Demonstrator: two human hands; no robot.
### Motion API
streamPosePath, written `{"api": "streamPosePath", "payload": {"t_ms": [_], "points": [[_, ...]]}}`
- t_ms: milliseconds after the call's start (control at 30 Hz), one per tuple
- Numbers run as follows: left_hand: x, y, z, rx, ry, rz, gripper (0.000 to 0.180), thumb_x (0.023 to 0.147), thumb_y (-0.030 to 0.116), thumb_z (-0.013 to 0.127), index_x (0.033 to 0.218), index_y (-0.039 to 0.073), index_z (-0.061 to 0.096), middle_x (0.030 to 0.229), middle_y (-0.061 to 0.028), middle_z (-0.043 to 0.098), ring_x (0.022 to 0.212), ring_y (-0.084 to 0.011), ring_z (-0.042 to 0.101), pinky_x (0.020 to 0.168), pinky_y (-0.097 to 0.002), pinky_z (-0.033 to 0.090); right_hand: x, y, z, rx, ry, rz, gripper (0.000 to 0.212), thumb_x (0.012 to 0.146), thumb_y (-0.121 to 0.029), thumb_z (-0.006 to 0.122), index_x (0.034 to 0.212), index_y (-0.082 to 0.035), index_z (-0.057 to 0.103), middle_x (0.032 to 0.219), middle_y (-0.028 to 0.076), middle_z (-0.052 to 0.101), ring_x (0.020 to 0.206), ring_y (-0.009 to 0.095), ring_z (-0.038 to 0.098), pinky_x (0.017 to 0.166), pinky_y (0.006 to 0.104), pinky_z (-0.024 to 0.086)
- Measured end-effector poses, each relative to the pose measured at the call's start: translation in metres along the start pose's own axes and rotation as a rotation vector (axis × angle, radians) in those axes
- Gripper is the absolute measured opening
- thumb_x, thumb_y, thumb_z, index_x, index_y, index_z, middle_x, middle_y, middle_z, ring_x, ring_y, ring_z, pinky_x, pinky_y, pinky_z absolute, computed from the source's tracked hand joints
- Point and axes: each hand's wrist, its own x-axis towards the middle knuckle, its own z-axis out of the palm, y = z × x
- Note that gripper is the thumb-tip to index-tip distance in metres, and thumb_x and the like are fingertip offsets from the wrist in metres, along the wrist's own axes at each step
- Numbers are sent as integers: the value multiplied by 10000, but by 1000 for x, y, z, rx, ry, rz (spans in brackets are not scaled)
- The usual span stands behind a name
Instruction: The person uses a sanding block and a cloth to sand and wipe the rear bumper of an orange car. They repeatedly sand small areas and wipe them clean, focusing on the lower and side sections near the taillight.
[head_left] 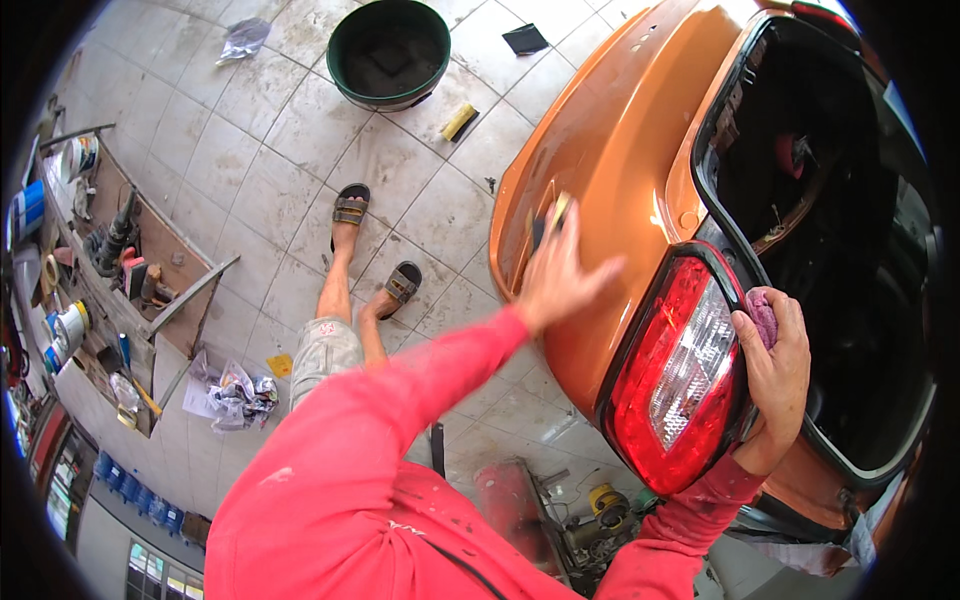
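Note:
My left hand [557, 277] reaches onto the orange car body panel [625, 130], fingers closed over a yellow and black sanding block [553, 218] with the thumb stuck out to the right. The block lies against the panel; much of it is under the fingers. To the right, my right hand [780, 375] grips a bunched purple-pink cloth or sponge [762, 318]; I cannot tell which. That hand is at the edge of the red and clear tail light [680, 365], beside the dark open rear of the car [830, 180].
A dark green bucket [437, 85] stands on the tiled floor, near another yellow and black block [460, 122] and a dark sheet [525, 39]. At left, a wooden tool cart [165, 215] carries tools and cans. Crumpled paper [240, 395] and a machine [605, 508] lie lower down.

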Motion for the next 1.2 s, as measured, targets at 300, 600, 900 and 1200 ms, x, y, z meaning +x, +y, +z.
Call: {"api": "streamPosePath", "payload": {"t_ms": [300,600,900,1200], "points": [[-103,-23,-5,-40,-6,44,1167,1003,643,704,1729,-78,142,1688,-386,382,1540,-507,453,1265,-513,391,-3,-1,-1,4,-10,19,350,1002,-280,782,1232,-29,700,1139,169,682,1048,350,717,941,429,555],[120,-7,-40,-166,-76,-98,1156,1028,701,623,1700,-122,165,1615,-417,455,1487,-475,527,1237,-467,429,13,-2,-2,53,-7,-47,355,1006,-291,788,1230,-29,702,1132,153,685,1032,329,719,935,427,556],[-97,-14,-3,-16,-17,11,1187,1024,618,689,1720,-111,63,1744,-397,240,1627,-524,268,1329,-526,258,5,3,5,28,-5,7,339,998,-256,786,1234,-28,700,1147,154,689,1039,329,717,944,419,555],[12,-15,-12,-7,-50,57,1196,992,727,649,1749,-29,113,1717,-377,333,1548,-527,420,1270,-533,378,7,-6,-1,47,-3,-13,336,994,-238,791,1233,-22,696,1146,158,689,1047,337,717,950,418,553]]}}
